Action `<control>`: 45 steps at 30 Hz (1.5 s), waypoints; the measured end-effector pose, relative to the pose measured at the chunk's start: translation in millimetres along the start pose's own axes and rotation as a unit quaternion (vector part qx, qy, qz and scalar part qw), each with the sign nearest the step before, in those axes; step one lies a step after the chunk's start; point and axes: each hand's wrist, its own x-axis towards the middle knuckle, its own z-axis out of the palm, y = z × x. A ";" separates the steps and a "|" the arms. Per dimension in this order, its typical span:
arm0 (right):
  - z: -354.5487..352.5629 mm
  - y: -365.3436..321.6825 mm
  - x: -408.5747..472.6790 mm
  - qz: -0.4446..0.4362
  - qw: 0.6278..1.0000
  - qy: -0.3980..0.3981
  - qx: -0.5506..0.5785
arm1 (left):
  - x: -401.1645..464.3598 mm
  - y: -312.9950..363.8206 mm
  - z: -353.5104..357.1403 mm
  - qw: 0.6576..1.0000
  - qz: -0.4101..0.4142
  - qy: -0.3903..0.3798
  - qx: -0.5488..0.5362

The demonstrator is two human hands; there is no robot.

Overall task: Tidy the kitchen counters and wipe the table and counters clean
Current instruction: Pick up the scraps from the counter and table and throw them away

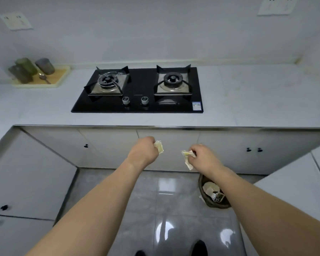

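Observation:
My left hand (145, 151) is closed on a crumpled, stained paper wad (159, 147), held in front of the cabinet doors below the counter edge. My right hand (204, 157) pinches a second crumpled paper piece (187, 157) that hangs down from the fingers. Both hands are level with each other, a short gap between them. A dark waste bin (209, 200) with paper scraps inside stands on the floor under my right forearm. The pale counter (257, 100) stretches across the view above the hands.
A black two-burner gas hob (139, 89) is set in the counter's middle. At the back left a cream tray (42, 78) carries three upturned cups and a spoon. White cabinets flank a glossy grey tiled floor (155, 209). Wall sockets sit at both upper corners.

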 end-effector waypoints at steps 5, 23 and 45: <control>-43.8 76.0 -3.7 0.038 0.999 0.006 0.029 | 24.0 82.6 40.4 0.999 0.034 -0.022 0.024; -83.0 207.5 25.8 0.282 0.952 0.042 0.112 | 139.7 190.5 148.3 0.967 0.124 -0.210 0.076; 135.6 443.9 119.0 0.361 0.926 -0.013 0.111 | 243.6 142.5 482.8 0.928 0.103 -0.325 0.152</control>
